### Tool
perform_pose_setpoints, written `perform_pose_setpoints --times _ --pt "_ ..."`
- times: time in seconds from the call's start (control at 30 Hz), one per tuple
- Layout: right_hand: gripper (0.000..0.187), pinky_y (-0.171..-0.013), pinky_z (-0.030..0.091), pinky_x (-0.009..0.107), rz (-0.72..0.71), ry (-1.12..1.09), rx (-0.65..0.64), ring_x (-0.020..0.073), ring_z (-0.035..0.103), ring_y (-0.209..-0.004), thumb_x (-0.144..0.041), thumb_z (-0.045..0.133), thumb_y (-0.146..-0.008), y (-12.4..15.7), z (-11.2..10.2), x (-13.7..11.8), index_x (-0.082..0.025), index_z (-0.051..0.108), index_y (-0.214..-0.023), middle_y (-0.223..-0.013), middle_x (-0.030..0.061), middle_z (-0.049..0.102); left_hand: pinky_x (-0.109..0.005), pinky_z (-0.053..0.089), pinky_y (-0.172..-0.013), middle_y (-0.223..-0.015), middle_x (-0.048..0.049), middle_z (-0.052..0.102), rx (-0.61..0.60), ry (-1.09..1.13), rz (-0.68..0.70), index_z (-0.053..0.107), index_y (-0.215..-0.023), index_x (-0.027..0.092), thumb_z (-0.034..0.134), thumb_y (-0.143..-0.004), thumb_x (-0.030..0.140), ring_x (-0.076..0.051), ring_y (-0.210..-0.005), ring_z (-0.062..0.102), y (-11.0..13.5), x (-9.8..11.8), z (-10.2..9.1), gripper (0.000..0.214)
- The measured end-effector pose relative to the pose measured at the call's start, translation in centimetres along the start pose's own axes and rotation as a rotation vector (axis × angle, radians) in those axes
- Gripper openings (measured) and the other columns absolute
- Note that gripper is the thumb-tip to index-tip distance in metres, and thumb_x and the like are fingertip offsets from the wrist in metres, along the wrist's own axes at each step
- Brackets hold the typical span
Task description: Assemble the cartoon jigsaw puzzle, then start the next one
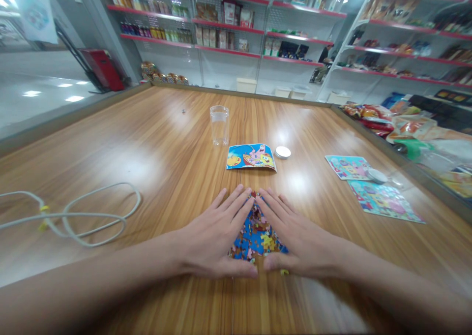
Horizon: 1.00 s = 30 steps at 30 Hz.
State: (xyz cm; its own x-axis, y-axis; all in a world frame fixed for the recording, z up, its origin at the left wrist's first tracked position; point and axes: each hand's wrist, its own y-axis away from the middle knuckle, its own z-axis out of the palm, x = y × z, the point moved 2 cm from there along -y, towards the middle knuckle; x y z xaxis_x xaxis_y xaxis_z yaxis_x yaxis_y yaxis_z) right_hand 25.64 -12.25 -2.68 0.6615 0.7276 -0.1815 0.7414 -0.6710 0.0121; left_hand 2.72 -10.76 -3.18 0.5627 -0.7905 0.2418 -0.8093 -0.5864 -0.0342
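Both my hands lie flat on the wooden table (147, 143), fingers stretched out and angled toward each other. My left hand (216, 239) and my right hand (300, 239) hem in a heap of small colourful puzzle pieces (258, 234) from both sides, fingertips nearly meeting at the top and thumbs closing the bottom. One loose yellow piece (284, 272) lies under my right thumb. Beyond the heap lies a cartoon picture card (251, 157), with a clear plastic jar (219, 125) and its white lid (282, 152) nearby.
A white cable (84, 216) loops across the table at the left. Two more picture cards (381, 201) and a clear lid (376, 175) lie at the right. Snack bags (405, 123) pile up past the right edge. Shop shelves (228, 30) stand behind.
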Motion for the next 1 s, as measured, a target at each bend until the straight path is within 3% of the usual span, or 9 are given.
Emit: perform_pose_setpoints --times 0.17,0.3,0.53,0.83,1.0 --pt "0.094 -0.125 0.019 0.058 0.095 0.044 0.041 0.0354 0.003 -0.155 -0.067 0.042 -0.097 0.2 -0.7 1.7 -0.015 -0.003 -0.162 -0.168 0.0152 0.003 -0.057 0.014 -0.126 -0.168 -0.0154 0.003 0.064 0.011 -0.014 0.012 -0.161 0.014 0.045 -0.084 0.085 -0.038 -0.156 0.001 0.0 -2.3 -1.7 0.110" --pt "0.086 -0.124 0.020 0.061 0.107 0.056 -0.007 0.0355 0.002 -0.155 -0.065 0.037 -0.100 0.2 -0.1 2.5 -0.016 0.001 -0.162 -0.167 0.0150 0.004 -0.059 0.012 -0.125 -0.169 -0.0127 0.004 -0.008 0.019 0.034 0.007 -0.162 0.018 0.045 -0.086 0.083 -0.039 -0.155 0.001 -0.1 -3.1 -1.3 0.107" --pt "0.088 -0.122 0.019 0.064 0.052 0.083 -0.033 0.0384 0.008 -0.154 -0.068 0.036 -0.099 -0.1 0.3 1.8 -0.016 0.003 -0.162 -0.167 0.0148 0.005 -0.059 0.005 -0.124 -0.168 -0.0128 0.001 -0.085 -0.035 0.073 0.001 -0.162 0.016 0.036 -0.089 0.084 -0.040 -0.155 0.000 -0.3 -2.7 -0.6 0.106" --pt "0.086 -0.121 0.019 0.066 0.068 0.099 -0.027 0.0389 0.007 -0.155 -0.066 0.032 -0.100 -0.4 0.4 1.5 -0.014 0.003 -0.162 -0.168 0.0159 0.005 -0.063 0.006 -0.123 -0.167 -0.0155 -0.002 -0.101 0.002 0.071 0.001 -0.162 0.016 0.039 -0.087 0.084 -0.042 -0.154 -0.002 -0.2 -2.6 -0.4 0.108" --pt "0.103 -0.123 0.018 0.062 0.017 0.043 -0.029 0.0384 0.001 -0.155 -0.077 0.039 -0.092 -0.1 -0.1 1.0 -0.011 0.000 -0.161 -0.167 0.0190 0.001 -0.063 0.007 -0.123 -0.167 -0.0165 -0.007 -0.084 0.064 0.058 -0.003 -0.162 0.015 0.043 -0.086 0.083 -0.041 -0.154 -0.006 -0.1 -1.9 -0.6 0.112"
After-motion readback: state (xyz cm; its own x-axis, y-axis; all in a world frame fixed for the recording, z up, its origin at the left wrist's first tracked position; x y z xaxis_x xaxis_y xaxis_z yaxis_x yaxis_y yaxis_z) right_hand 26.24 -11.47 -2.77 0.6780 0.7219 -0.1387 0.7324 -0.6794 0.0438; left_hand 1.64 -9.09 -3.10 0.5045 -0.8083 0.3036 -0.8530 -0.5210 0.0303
